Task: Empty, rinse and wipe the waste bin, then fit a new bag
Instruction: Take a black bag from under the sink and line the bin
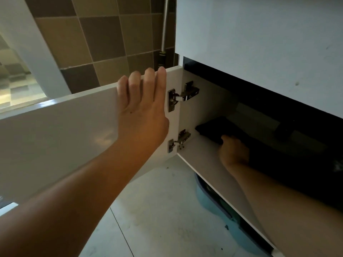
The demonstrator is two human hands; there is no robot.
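Cabinet door (55,130): swung open toward 9 o'clock, hinged at centre to the cabinet.
Hinges (182,95): two, one above the other, at the door's inner edge.
Folded dark item (213,130): inside the cabinet, at 3 o'clock of the hinges.
Bin (209,197): on the floor (157,210), under the cabinet, at 5 o'clock.
Tiled wall (104,38): behind the door, at 11 o'clock.

A white cabinet door (61,130) is held open by the left hand (143,108), whose fingers (149,78) are hooked over its top edge. Two metal hinges (182,93) are seen beside it. Inside the cabinet (213,158), a flat black object (217,129) is touched by the right hand (233,151). A blue object (209,201) is partly seen on the pale floor (157,210) below the cabinet.
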